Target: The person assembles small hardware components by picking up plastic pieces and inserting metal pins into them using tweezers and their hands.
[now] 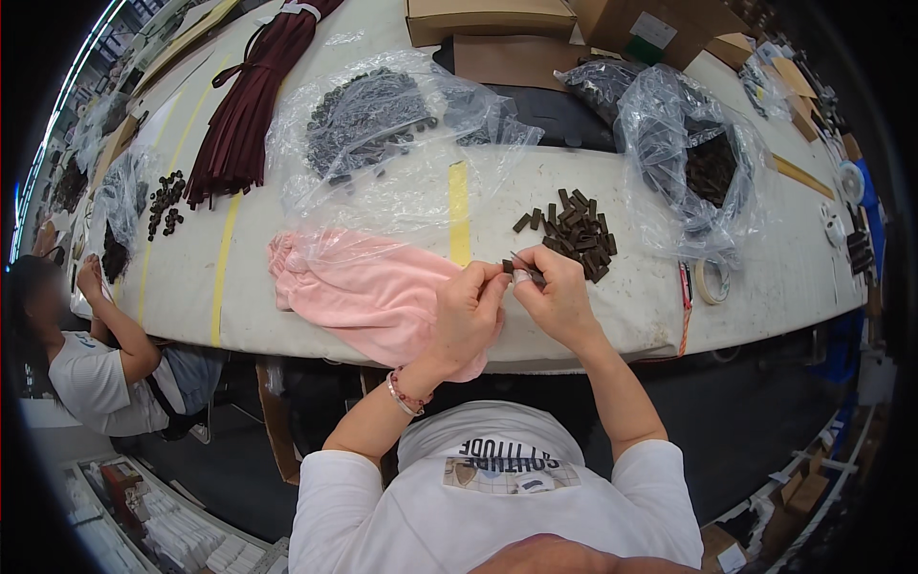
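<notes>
Close together over the near part of the table, both my hands are closed at the fingertips. Between the thumb and fingers of my left hand [468, 298] is a small dark brown rectangular piece [508, 266]. My right hand [557, 293] pinches a thin metallic-looking tool [517, 256] right beside that piece; its kind is too small to make out. Just beyond the right hand lies a loose pile of similar dark brown pieces [579, 235]. A pink cloth [359, 282] with a gathered end spreads under and left of my left hand.
Clear plastic bags of small dark parts [368, 120] and brown pieces [712, 170] lie farther back. Dark red straps [239, 120] are bundled at the left. A tape roll [712, 282] sits at the right, cardboard boxes [488, 21] behind. Another person [105, 368] works at far left.
</notes>
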